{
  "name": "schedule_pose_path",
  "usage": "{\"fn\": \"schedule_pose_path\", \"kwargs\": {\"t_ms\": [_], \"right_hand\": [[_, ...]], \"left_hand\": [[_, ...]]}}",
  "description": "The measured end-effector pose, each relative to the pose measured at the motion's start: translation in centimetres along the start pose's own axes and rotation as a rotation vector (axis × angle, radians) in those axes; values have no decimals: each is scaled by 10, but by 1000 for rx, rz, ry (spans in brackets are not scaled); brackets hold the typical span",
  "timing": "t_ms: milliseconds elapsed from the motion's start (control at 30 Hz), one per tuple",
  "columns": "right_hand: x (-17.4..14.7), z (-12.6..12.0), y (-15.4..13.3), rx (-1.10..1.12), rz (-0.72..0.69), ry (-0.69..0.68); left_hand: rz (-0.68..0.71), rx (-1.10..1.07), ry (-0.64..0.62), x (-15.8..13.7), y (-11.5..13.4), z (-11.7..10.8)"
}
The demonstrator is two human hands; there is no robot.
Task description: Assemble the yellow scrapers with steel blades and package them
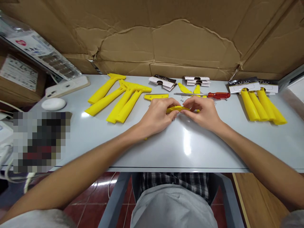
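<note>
My left hand (158, 115) and my right hand (202, 111) meet over the middle of the table, both pinching a thin yellow plastic piece (171, 109). Fingers cover much of it, so its full shape is hidden. Just behind my hands lies a flat yellow strip (156, 96) with small holes. A screwdriver (218, 95) with a red handle rests behind my right hand, its shaft pointing left across more small yellow pieces (185, 89). Some tiny metal bits lie near the shaft but are too small to name.
Several yellow T-shaped handles (125, 104) lie at left. Several more, with black-and-white cards (244, 85), lie at right. Folded cards (162, 81) sit at the back against a cardboard wall (166, 44). A white mouse (53, 104) and a power strip (68, 87) are far left.
</note>
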State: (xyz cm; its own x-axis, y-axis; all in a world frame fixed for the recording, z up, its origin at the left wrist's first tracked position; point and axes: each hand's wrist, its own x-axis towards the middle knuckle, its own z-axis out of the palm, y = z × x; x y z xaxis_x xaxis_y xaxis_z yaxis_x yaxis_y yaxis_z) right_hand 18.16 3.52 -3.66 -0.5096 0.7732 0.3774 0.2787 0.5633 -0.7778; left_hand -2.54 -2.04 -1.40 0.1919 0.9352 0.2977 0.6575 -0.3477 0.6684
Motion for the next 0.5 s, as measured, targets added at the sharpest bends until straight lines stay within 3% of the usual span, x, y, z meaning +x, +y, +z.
{"fn": "schedule_pose_path", "kwargs": {"t_ms": [200,367,500], "right_hand": [[1,1,6,-257,-243,48],[3,4,8,-339,-318,85],[5,0,8,-435,-381,3]], "left_hand": [[-126,-218,5,-3,3,2],[-149,-282,1,-5,6,5],[-179,-266,-20,-5,7,5]]}}
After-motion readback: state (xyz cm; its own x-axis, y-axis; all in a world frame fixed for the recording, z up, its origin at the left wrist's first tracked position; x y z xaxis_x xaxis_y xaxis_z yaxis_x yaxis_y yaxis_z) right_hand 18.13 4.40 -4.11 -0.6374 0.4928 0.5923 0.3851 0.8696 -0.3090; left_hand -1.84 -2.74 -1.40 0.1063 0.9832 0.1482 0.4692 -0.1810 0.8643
